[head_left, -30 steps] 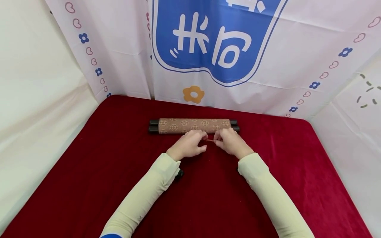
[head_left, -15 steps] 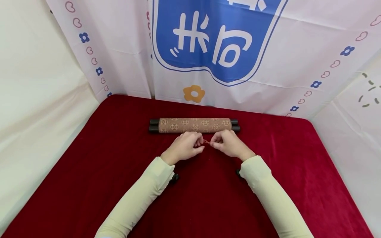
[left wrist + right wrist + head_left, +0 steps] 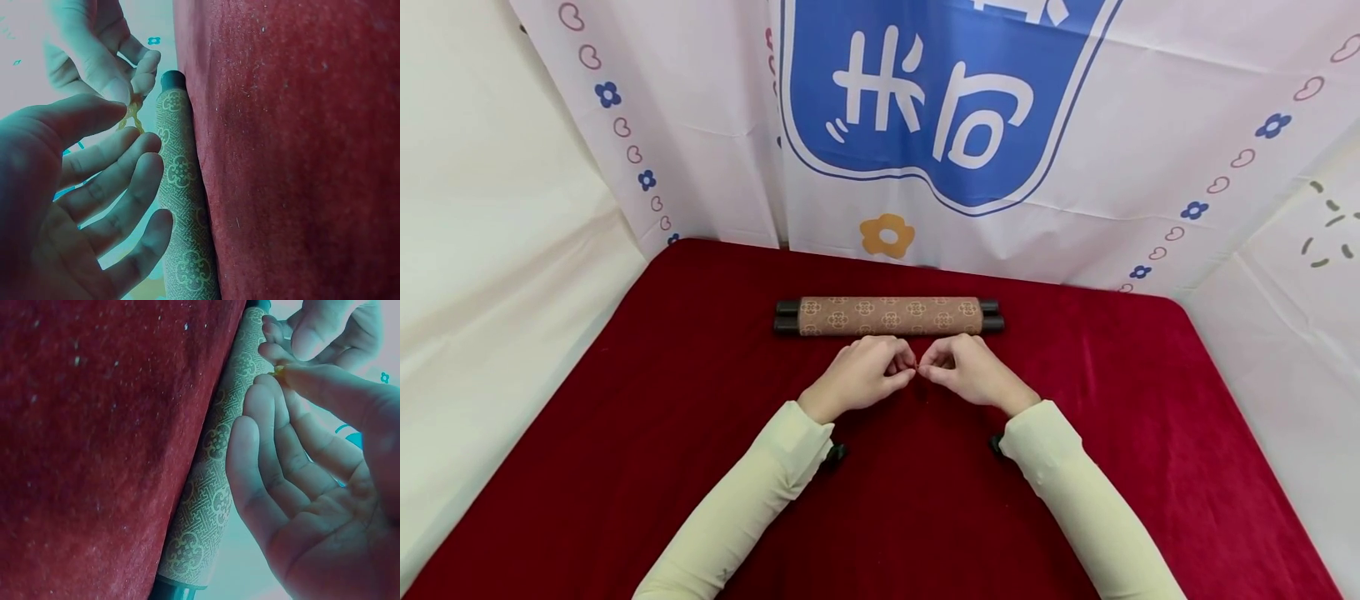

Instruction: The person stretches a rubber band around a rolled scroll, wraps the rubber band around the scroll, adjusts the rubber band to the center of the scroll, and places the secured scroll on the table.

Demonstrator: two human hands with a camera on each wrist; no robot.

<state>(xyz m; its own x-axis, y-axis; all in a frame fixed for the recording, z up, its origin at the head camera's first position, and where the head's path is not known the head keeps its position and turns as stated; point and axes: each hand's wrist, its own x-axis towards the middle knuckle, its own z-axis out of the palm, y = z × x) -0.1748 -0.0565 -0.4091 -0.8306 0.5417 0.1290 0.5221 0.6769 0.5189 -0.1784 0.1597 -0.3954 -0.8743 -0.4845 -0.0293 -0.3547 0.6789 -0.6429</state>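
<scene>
A thin red cord [image 3: 917,367], yellowish and looped in the left wrist view [image 3: 133,116], runs between the two hands. My right hand [image 3: 976,372] pinches one part of it between thumb and forefinger. On the other side, my left hand [image 3: 859,375] holds it at the tips of thumb and forefinger, its other fingers loosely bent. The fingertips of both hands nearly meet. Just beyond them lies a rolled scroll [image 3: 891,317] with brown flower-patterned backing and black rod ends. Fingertips hide most of the cord in the right wrist view.
A red velvet cloth [image 3: 917,508] covers the table. Behind it hangs a white curtain [image 3: 730,167] with a blue emblem, and pale fabric walls [image 3: 490,250] stand at the sides. Dark wrist cameras [image 3: 835,454] show under the cuffs.
Both hands have come slightly nearer the body, away from the scroll. The left thumb has closed toward its forefinger on the cord, and less cord shows between the hands. The scroll stays put.
</scene>
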